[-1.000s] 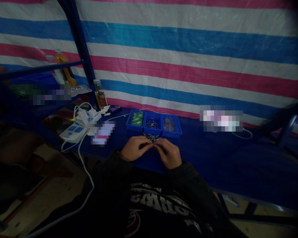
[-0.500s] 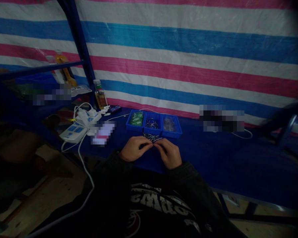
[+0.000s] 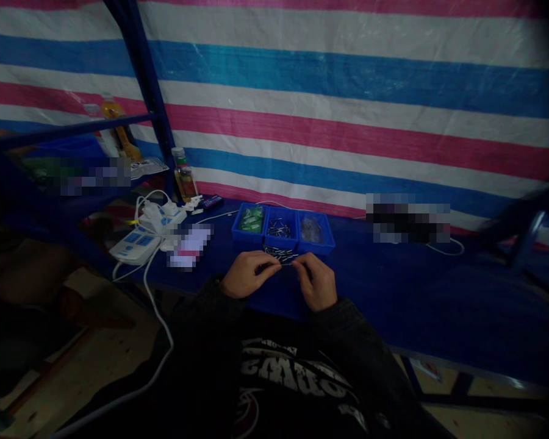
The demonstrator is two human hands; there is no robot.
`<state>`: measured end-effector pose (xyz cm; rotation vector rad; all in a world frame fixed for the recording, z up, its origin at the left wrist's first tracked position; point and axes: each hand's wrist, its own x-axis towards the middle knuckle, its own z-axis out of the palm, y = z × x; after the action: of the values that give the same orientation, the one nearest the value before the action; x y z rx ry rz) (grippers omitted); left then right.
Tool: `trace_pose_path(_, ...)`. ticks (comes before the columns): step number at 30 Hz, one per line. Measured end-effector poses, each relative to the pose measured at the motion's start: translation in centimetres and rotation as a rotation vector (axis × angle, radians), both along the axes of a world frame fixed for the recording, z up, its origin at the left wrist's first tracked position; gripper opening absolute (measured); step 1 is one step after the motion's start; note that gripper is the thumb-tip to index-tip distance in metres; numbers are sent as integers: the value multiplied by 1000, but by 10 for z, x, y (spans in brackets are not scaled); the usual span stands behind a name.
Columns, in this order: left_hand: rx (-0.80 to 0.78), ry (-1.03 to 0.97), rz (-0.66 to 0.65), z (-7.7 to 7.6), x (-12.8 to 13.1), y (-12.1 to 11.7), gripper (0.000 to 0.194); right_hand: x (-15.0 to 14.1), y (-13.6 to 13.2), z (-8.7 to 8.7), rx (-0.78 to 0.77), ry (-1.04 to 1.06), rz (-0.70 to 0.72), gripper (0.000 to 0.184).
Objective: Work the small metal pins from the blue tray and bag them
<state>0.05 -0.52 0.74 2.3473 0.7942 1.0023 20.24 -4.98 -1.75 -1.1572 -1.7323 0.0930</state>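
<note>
The left hand (image 3: 249, 274) and right hand (image 3: 317, 281) had eased slightly apart since a moment earlier, their fingertips no longer meeting. Each hand's fingers stayed curled together, but whether they clamped anything was too small to tell. A loose heap of thin metal pins (image 3: 279, 253) lay just beyond the fingertips, against the near wall of a blue divided tray (image 3: 282, 209).
</note>
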Motion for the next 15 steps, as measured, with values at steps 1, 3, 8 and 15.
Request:
trace_pose_path(1,-1,0,2,0,0,0,20,0,0,0,0,13,-1,22)
trace_pose_path(3,-5,2,4,0,-1,1,21,0,-1,1,0,35,7,19)
trace_pose_path(8,-18,1,18,0,-1,1,20,0,-1,1,16,51,58,12)
trace_pose_path(15,5,14,9,1,-1,1,18,0,0,0,43,54,121,13)
